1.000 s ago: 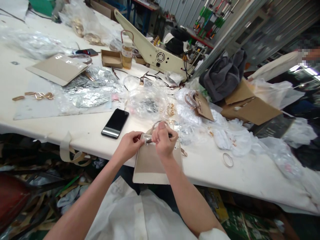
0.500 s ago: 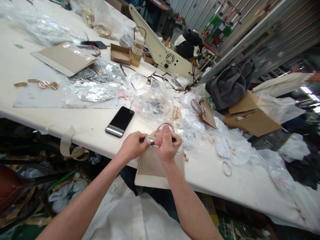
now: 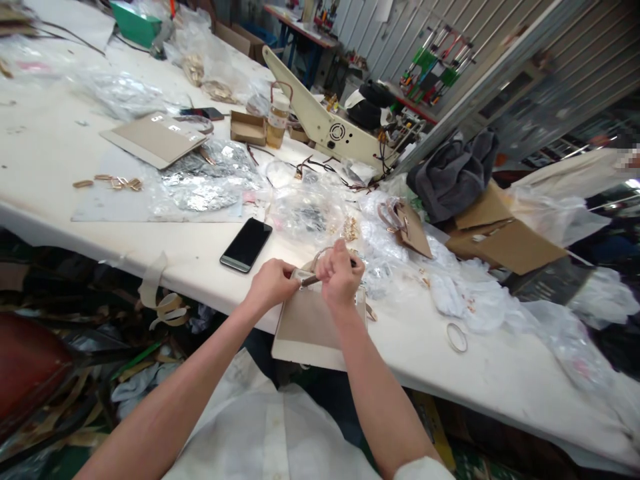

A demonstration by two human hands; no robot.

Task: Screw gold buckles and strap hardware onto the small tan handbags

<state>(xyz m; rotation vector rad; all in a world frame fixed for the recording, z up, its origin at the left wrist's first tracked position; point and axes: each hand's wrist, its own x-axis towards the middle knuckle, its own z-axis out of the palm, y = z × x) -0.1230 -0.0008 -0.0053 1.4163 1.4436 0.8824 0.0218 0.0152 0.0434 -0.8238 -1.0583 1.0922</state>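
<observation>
White tabletop (image 3: pixel 410 343) ends under the panel (image 3: pixel 310 323), whose corner the left hand (image 3: pixel 273 285) grips.

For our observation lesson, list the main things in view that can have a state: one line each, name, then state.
Left hand: closed on the panel's upper left corner
Right hand: closed around a slim dark item
Beige panel: overhanging the table's near edge
Nearer phone: face up, screen dark
Small cardboard box: open
Bottle: upright, lidded, holding amber liquid
Large carton: tilted, flap open
</observation>
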